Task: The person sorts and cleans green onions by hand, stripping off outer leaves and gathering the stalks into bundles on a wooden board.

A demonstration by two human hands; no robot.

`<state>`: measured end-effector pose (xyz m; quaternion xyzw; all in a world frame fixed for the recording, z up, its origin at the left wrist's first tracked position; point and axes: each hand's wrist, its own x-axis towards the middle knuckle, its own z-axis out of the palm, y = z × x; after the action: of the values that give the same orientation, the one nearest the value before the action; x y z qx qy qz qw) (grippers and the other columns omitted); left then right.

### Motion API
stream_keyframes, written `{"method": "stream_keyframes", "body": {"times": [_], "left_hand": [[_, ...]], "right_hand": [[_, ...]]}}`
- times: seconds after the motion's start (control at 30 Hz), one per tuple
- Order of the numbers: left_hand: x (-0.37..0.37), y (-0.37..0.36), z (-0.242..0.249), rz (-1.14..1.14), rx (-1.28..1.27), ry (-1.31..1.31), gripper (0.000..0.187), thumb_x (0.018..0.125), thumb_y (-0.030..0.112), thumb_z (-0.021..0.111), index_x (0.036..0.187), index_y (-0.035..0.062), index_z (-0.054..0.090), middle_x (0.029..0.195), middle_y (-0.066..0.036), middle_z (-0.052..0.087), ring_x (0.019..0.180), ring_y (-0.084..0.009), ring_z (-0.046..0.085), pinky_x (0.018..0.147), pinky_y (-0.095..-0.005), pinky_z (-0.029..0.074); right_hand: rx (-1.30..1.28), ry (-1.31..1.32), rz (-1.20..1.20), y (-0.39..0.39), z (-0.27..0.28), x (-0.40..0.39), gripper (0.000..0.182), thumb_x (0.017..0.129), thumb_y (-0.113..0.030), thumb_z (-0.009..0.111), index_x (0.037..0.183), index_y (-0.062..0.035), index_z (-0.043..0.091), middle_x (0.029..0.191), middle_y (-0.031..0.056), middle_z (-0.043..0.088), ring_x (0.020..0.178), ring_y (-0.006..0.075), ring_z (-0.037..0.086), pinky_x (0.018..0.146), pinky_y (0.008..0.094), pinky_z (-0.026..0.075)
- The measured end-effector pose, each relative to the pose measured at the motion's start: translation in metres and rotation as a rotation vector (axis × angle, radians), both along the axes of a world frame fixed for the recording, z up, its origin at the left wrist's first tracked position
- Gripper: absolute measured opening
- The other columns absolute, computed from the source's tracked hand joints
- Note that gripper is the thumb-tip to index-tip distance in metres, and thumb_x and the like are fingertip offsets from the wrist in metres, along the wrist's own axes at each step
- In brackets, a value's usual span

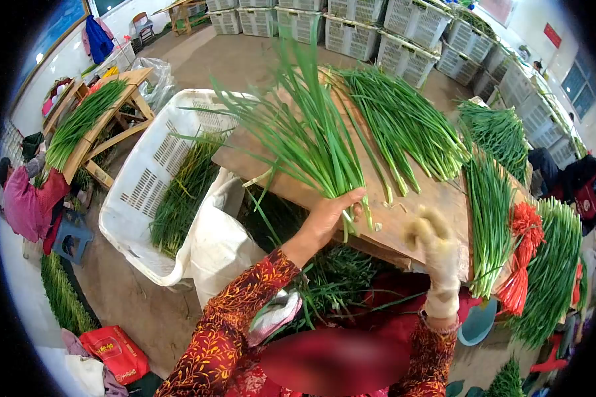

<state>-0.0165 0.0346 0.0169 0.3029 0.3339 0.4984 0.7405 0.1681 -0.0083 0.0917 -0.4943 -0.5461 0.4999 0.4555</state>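
Observation:
My left hand point(331, 215) grips a bunch of green chives point(311, 142) by the stem ends, with the leaves fanning up and to the left over the wooden table point(434, 198). My right hand point(436, 248), in a worn pale glove, hovers above the table's near edge just right of the bunch and looks blurred; it holds nothing that I can make out. A loose pile of chives point(404, 126) lies on the table beyond both hands.
A white plastic crate point(142, 175) holding chives sits left of the table, with a white sack point(222, 235) beside it. Red ties point(523, 255) and more chive rows point(493, 218) lie at the right. A person in pink point(30, 202) sits far left. Stacked crates point(351, 26) line the back.

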Motion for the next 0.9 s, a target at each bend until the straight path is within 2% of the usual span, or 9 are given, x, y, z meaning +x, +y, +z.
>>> {"method": "stream_keyframes", "body": {"times": [0.03,0.1,0.2,0.47,0.67,0.77,0.8,0.83,0.9], "left_hand": [[0.003,-0.001,-0.001,-0.006,0.000,0.000,0.020,0.081,0.023,0.062,0.089,0.0054,0.058,0.070,0.000,0.057,0.062,-0.0084,0.053,0.056,-0.0221,0.042],[0.009,-0.001,-0.003,0.055,0.130,-0.025,0.017,0.081,0.020,0.063,0.088,0.0048,0.058,0.073,0.001,0.057,0.064,-0.0080,0.053,0.056,-0.0219,0.043],[0.002,0.000,-0.008,0.050,0.104,0.036,0.015,0.081,0.018,0.062,0.088,0.0045,0.058,0.075,0.001,0.057,0.065,-0.0080,0.053,0.057,-0.0224,0.043],[-0.003,0.000,-0.008,-0.009,0.061,0.000,0.017,0.082,0.020,0.061,0.089,0.0045,0.058,0.074,0.000,0.057,0.064,-0.0097,0.055,0.058,-0.0238,0.046],[-0.008,-0.004,-0.008,-0.095,-0.012,-0.047,0.021,0.084,0.022,0.058,0.095,0.0043,0.057,0.077,-0.003,0.058,0.064,-0.0127,0.057,0.059,-0.0262,0.048],[-0.009,-0.007,-0.009,-0.072,-0.015,-0.067,0.023,0.085,0.022,0.056,0.100,0.0035,0.055,0.088,-0.005,0.059,0.075,-0.0138,0.057,0.062,-0.0266,0.049],[-0.010,-0.009,-0.007,-0.030,0.025,-0.121,0.025,0.085,0.021,0.055,0.103,0.0031,0.053,0.094,-0.007,0.060,0.083,-0.0147,0.058,0.064,-0.0270,0.049],[-0.014,-0.009,0.000,-0.054,0.027,-0.086,0.029,0.086,0.020,0.054,0.109,0.0028,0.050,0.104,-0.009,0.058,0.097,-0.0174,0.055,0.067,-0.0266,0.050],[-0.022,-0.001,-0.003,-0.056,0.045,-0.137,0.030,0.086,0.022,0.054,0.108,0.0021,0.050,0.100,-0.009,0.058,0.091,-0.0177,0.057,0.066,-0.0285,0.050]], "right_hand": [[0.000,0.000,-0.006,0.003,-0.004,-0.008,0.014,0.079,-0.017,0.063,0.082,-0.0056,0.055,0.062,0.0036,0.055,0.051,0.0111,0.050,0.045,0.0219,0.038],[0.366,-0.579,0.026,0.017,-0.026,-0.019,0.019,0.076,-0.023,0.066,0.083,-0.0064,0.059,0.067,0.0049,0.059,0.057,0.0148,0.055,0.052,0.0256,0.043],[0.305,-0.582,0.085,0.028,-0.044,-0.016,0.018,0.075,-0.022,0.067,0.084,-0.0073,0.061,0.072,0.0052,0.062,0.063,0.0168,0.059,0.056,0.0281,0.044],[-0.033,0.145,0.220,0.046,-0.021,-0.023,0.016,0.084,-0.019,0.059,0.084,-0.0037,0.059,0.071,-0.0001,0.057,0.056,0.0084,0.048,0.049,0.0210,0.039],[0.177,0.404,0.119,0.043,0.026,-0.017,0.017,0.083,-0.023,0.059,0.086,-0.0062,0.057,0.068,-0.0003,0.054,0.055,0.0076,0.046,0.047,0.0186,0.036],[0.393,0.578,0.165,0.044,0.049,0.010,0.023,0.088,-0.028,0.049,0.090,-0.0057,0.052,0.062,-0.0030,0.040,0.050,0.0052,0.032,0.052,0.0201,0.037],[0.381,0.676,0.203,0.035,0.058,0.019,0.022,0.089,-0.027,0.047,0.093,-0.0065,0.051,0.068,-0.0016,0.046,0.053,0.0066,0.039,0.058,0.0229,0.040],[0.270,0.840,-0.218,0.018,0.058,0.014,0.021,0.089,-0.027,0.046,0.094,-0.0068,0.052,0.070,-0.0014,0.048,0.056,0.0089,0.044,0.060,0.0253,0.042],[0.281,0.783,-0.155,-0.031,0.022,0.021,0.024,0.088,-0.029,0.046,0.094,-0.0072,0.053,0.073,0.0015,0.054,0.064,0.0152,0.053,0.064,0.0299,0.046]]}}
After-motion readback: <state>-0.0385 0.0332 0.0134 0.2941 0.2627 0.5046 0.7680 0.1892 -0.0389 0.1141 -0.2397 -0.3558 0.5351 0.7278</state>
